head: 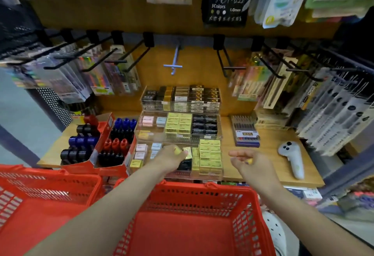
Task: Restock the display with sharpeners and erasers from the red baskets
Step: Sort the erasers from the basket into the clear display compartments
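Note:
A clear tiered display (220,132) on the wooden shelf holds rows of boxed erasers in yellow, black, pink and pale blue. My left hand (172,155) reaches over its lowest tier and grips a small yellow eraser box (187,151) above the black boxes there. My right hand (250,159) hovers to the right of the display with curled fingers pinching a small yellow item (250,161). Two red baskets sit below: one (198,191) under my arms, one (50,176) at the left. Both show bare red bottoms.
Red cardboard trays (101,144) of black, blue and red sharpeners stand left of the display. A pen box (247,134) and a white controller (291,157) lie on the shelf (269,166) to the right. Black hooks with hanging packs jut out above on both sides.

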Tool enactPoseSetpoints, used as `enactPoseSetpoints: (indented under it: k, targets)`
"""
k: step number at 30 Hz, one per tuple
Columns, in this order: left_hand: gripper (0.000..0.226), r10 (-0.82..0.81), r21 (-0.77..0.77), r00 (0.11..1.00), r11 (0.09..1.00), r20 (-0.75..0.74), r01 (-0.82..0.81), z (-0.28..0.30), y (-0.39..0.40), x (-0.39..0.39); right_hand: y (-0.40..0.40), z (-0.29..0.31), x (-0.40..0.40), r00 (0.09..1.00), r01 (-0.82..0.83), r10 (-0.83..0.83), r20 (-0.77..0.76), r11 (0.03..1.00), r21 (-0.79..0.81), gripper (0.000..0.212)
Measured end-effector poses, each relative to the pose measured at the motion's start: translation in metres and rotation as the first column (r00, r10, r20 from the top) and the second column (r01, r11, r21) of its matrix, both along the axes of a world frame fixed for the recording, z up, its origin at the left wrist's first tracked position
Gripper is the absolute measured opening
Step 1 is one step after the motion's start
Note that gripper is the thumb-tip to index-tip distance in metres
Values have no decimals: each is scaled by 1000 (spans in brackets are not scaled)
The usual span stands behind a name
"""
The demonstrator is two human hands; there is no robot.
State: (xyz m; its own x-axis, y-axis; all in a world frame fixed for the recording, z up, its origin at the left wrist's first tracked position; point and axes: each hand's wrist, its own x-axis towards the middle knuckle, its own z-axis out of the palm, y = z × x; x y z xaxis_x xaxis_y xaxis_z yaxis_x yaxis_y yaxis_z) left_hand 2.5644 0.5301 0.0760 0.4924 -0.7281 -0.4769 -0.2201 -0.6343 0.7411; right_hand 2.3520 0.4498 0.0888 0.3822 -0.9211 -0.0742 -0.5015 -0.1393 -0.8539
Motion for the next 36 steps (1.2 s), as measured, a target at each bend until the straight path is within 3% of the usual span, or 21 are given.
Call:
enactPoseSetpoints:
  k: [3,6,9,14,19,25,29,33,35,36]
  targets:
    - [53,-21,28,1000,999,19,20,-12,-25,2,-12,-18,2,993,-24,22,-119,1000,-13,17]
    - [39,12,2,1000,1000,-18,-12,-24,-41,6,-21,-26,13,975,-79,63,-215,995,-68,17]
    - [63,66,15,992,998,-108,-65,-33,-42,3,-21,-33,23,963,-159,130,-235,981,-108,14]
    - [71,100,-29,973,994,-209,-109,-45,-34,6,-19,-39,26,976,-120,105,-191,991,-67,13]
    - [73,136,-37,983,989,-123,-141,-40,-40,11,-18,-34,20,986,-56,44,-158,996,-69,15]
    - [78,30,44,998,999,-50,-28,-35,-52,7,-14,-33,24,992,-34,27,-120,998,-59,15]
    - [69,-27,77,999,997,21,25,-30,-59,2,-13,-33,28,994,-44,40,-102,998,-33,15]
    - [71,18,72,1000,997,-8,-17,-28,-59,3,-12,-32,29,994,-40,36,-100,999,-36,13]
    - [69,61,20,997,998,-47,-60,-20,-52,6,-11,-28,31,998,1,1,-69,1000,25,9]
    - [63,50,-16,998,999,-38,-51,-14,-46,7,-11,-25,33,1000,24,-22,-19,990,138,11]
